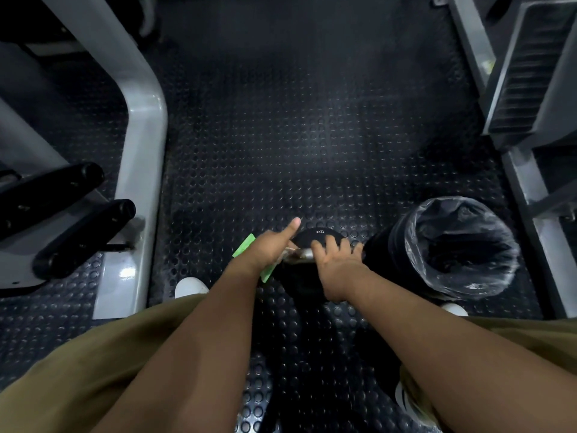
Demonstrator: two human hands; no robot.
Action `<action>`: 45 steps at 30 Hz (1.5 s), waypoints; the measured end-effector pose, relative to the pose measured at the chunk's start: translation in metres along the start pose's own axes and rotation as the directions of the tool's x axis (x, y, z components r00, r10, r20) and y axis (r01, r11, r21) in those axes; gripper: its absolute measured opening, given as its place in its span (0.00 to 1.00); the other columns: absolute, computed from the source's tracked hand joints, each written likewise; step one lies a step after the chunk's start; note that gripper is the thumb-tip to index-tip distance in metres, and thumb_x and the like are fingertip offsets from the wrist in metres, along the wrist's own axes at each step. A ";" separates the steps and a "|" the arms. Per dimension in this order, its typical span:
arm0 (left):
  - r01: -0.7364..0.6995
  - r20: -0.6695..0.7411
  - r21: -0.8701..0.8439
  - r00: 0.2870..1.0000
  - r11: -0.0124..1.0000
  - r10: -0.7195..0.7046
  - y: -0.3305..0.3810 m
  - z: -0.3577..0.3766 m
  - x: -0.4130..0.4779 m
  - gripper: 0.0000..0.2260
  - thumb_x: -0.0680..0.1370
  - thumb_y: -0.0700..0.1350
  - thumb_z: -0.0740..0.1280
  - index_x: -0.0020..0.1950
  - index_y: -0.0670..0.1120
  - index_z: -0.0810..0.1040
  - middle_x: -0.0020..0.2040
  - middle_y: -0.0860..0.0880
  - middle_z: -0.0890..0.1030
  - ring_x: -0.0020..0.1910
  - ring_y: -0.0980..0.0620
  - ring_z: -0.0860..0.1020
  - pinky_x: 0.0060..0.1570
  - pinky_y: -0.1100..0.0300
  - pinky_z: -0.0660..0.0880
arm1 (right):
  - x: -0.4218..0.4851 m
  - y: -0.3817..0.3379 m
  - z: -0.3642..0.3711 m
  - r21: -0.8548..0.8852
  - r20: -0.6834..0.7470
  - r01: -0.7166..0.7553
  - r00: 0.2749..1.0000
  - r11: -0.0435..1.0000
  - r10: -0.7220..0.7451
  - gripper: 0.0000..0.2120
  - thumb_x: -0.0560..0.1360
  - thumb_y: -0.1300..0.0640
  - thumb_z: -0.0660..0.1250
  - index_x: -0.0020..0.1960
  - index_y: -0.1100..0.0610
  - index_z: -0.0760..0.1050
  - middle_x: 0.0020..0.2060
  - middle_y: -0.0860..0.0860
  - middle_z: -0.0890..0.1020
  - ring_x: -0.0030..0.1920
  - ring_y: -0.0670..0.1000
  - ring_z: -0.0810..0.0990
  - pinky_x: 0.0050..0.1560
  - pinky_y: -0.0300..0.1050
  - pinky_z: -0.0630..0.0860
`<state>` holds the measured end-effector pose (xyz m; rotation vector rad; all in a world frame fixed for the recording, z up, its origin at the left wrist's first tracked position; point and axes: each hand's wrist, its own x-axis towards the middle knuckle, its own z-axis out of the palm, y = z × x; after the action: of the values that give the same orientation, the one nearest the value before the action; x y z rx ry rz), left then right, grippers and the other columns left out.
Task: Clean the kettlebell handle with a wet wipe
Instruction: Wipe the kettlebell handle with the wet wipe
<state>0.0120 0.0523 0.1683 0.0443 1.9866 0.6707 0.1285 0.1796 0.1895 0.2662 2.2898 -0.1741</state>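
A black kettlebell (315,236) with a bare metal handle (304,254) stands on the floor between my feet. My left hand (268,246) is at the handle's left end. Its thumb sticks up, and its fingers curl round a pale wet wipe (283,257) pressed against the metal. My right hand (335,260) grips the handle's right part, with the fingers curled over the top. A green wipe packet (245,245) lies on the floor, partly hidden under my left hand. The kettlebell's lower body is hidden behind my hands.
A black bin (387,254) with a clear plastic liner stands just right of the kettlebell. Grey gym machine frames flank the studded rubber floor (296,135), with one at left (143,145) and one at right (530,182). Black padded rollers (84,235) jut out at left.
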 end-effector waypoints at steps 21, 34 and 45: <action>0.012 0.093 0.083 0.995 0.996 -0.020 0.034 -0.018 -0.014 0.44 0.69 0.85 0.50 0.44 0.52 0.90 0.59 0.49 0.84 0.60 0.50 0.79 0.71 0.47 0.68 | 0.010 -0.001 0.006 -0.020 0.000 -0.030 1.000 0.999 0.030 0.56 0.70 0.49 0.77 0.80 0.51 0.39 0.72 0.58 0.53 0.73 0.65 0.58 0.74 0.74 0.52; 0.071 0.056 0.088 0.996 0.994 -0.076 0.033 -0.001 -0.020 0.43 0.78 0.77 0.47 0.61 0.45 0.85 0.63 0.47 0.82 0.61 0.47 0.78 0.60 0.50 0.66 | 0.004 -0.001 0.001 -0.026 0.010 -0.034 0.999 0.999 0.034 0.57 0.68 0.55 0.78 0.81 0.51 0.39 0.74 0.58 0.54 0.73 0.64 0.58 0.74 0.73 0.53; 0.153 -0.035 -0.815 0.950 0.559 -0.311 0.016 0.057 -0.036 0.50 0.67 0.84 0.53 0.68 0.44 0.78 0.64 0.45 0.83 0.62 0.41 0.80 0.60 0.47 0.76 | 0.004 -0.004 -0.001 -0.047 0.016 -0.056 0.998 0.997 0.057 0.58 0.66 0.52 0.79 0.81 0.50 0.40 0.72 0.57 0.56 0.73 0.64 0.60 0.74 0.73 0.55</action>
<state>0.0731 0.0798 0.1858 -0.8591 1.6172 1.3825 0.1244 0.1764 0.1875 0.3036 2.2636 -0.0940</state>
